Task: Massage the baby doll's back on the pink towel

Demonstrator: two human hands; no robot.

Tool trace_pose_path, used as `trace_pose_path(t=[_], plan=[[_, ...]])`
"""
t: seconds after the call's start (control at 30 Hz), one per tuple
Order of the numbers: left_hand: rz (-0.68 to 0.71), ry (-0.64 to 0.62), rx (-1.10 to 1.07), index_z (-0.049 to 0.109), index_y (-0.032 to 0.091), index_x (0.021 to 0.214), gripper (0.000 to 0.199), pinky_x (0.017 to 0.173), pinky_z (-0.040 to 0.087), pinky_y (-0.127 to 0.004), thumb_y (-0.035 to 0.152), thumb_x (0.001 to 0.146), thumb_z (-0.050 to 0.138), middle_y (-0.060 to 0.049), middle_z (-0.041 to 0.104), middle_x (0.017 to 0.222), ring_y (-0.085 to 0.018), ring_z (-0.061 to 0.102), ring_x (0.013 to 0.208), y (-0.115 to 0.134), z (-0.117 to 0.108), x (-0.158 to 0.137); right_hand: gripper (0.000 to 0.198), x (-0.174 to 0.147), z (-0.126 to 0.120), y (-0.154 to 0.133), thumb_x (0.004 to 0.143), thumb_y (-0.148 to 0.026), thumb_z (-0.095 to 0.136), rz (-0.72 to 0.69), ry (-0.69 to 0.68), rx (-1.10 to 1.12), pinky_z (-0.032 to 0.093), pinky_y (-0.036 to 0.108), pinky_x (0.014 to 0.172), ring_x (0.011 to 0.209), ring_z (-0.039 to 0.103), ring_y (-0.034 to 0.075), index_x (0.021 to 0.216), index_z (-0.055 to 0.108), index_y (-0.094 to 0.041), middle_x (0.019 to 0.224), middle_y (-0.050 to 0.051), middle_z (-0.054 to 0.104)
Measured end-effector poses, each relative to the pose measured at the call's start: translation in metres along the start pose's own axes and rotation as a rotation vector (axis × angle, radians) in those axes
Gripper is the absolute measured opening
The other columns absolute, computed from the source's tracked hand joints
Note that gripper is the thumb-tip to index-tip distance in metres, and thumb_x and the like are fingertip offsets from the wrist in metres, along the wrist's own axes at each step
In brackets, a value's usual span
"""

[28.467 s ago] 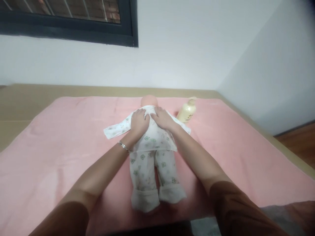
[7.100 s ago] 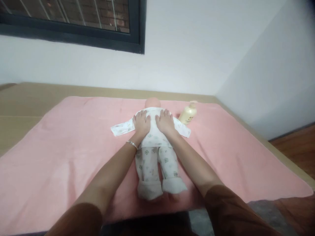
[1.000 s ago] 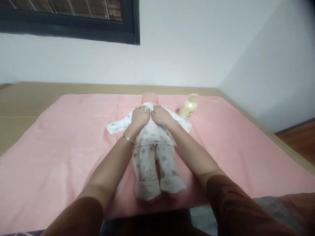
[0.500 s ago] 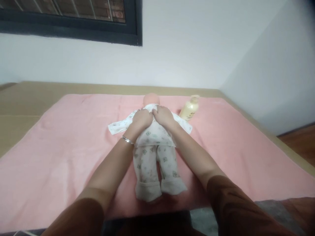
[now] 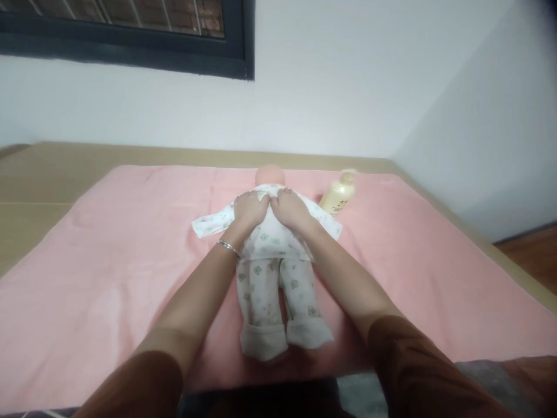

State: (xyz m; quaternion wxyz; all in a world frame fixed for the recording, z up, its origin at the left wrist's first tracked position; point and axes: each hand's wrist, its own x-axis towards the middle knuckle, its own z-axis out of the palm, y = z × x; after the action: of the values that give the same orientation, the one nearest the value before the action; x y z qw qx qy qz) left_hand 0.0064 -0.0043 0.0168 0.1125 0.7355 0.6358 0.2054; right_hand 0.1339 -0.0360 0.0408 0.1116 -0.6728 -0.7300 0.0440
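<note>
A baby doll (image 5: pixel 275 241) in a white printed top and trousers lies on a pink blanket (image 5: pixel 143 244), its round head away from me and its legs towards me. Its face does not show. My left hand (image 5: pixel 251 209) rests on the left of the doll's upper body, and my right hand (image 5: pixel 289 207) rests on the right. The thumbs point inward and nearly meet at the middle. Both hands appear laid flat over the cloth, though their fingertips are partly hidden. The doll's sleeves stretch out to either side.
A pale yellow pump bottle (image 5: pixel 338 194) stands tilted-looking on the blanket, just beyond the doll's right-hand sleeve. The blanket covers a tan surface (image 5: pixel 39 180) that meets a white wall (image 5: pixel 326 87). A dark-framed window (image 5: pixel 239 52) is at upper left.
Both hands have shifted very slightly on the doll's upper body, with the thumbs now pointing more forward. The whole view has moved a little; doll and bottle stay in place.
</note>
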Motion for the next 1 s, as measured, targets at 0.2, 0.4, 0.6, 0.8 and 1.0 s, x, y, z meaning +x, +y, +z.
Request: trace_pose_path(t=[0.2,0.4,0.6,0.8,1.0], plan=[[0.048,-0.035,0.038,0.066,0.009,0.116,0.058,0.103,0.046,-0.046,0.049,0.097,0.028,-0.02,0.07,0.122,-0.036,0.064,0.116,-0.003,-0.003,0.001,0.053,0.012,0.006,0.012,0.103,-0.037,0.031,0.001,0.003,0.128,0.035,0.042,0.113,0.134,0.05,0.034,0.135,0.053,-0.001,0.146,0.025,0.052],[0.075,-0.015,0.055,0.066,0.012,0.112,0.056,0.1,0.047,-0.045,0.049,0.098,0.027,-0.018,0.071,0.118,-0.035,0.065,0.112,-0.008,0.001,0.003,0.052,0.016,0.02,0.016,0.101,-0.039,0.035,0.008,0.099,0.16,0.035,0.045,0.113,0.132,0.05,0.035,0.132,0.056,-0.003,0.142,0.023,0.055],[0.078,0.023,0.048,0.065,0.011,0.119,0.056,0.105,0.045,-0.046,0.049,0.098,0.029,-0.018,0.07,0.122,-0.035,0.063,0.118,-0.011,0.009,0.004,0.048,0.013,0.032,0.018,0.1,-0.04,0.035,-0.001,0.203,0.201,0.037,0.046,0.111,0.128,0.052,0.034,0.128,0.057,-0.007,0.137,0.021,0.059],[0.092,-0.003,-0.007,0.064,0.011,0.121,0.056,0.108,0.043,-0.046,0.049,0.099,0.029,-0.018,0.068,0.126,-0.034,0.061,0.121,-0.01,0.003,0.004,0.054,0.012,0.017,0.018,0.099,-0.043,0.036,0.027,0.106,0.204,0.038,0.045,0.11,0.128,0.053,0.034,0.132,0.056,-0.006,0.137,0.022,0.06],[0.072,-0.061,0.071,0.057,0.007,0.131,0.055,0.115,0.036,-0.049,0.043,0.101,0.028,-0.021,0.059,0.139,-0.035,0.052,0.133,0.007,-0.009,-0.008,0.061,0.014,0.003,0.023,0.099,-0.05,0.035,0.097,-0.025,0.252,0.042,0.041,0.106,0.126,0.056,0.033,0.133,0.058,-0.006,0.14,0.022,0.058]])
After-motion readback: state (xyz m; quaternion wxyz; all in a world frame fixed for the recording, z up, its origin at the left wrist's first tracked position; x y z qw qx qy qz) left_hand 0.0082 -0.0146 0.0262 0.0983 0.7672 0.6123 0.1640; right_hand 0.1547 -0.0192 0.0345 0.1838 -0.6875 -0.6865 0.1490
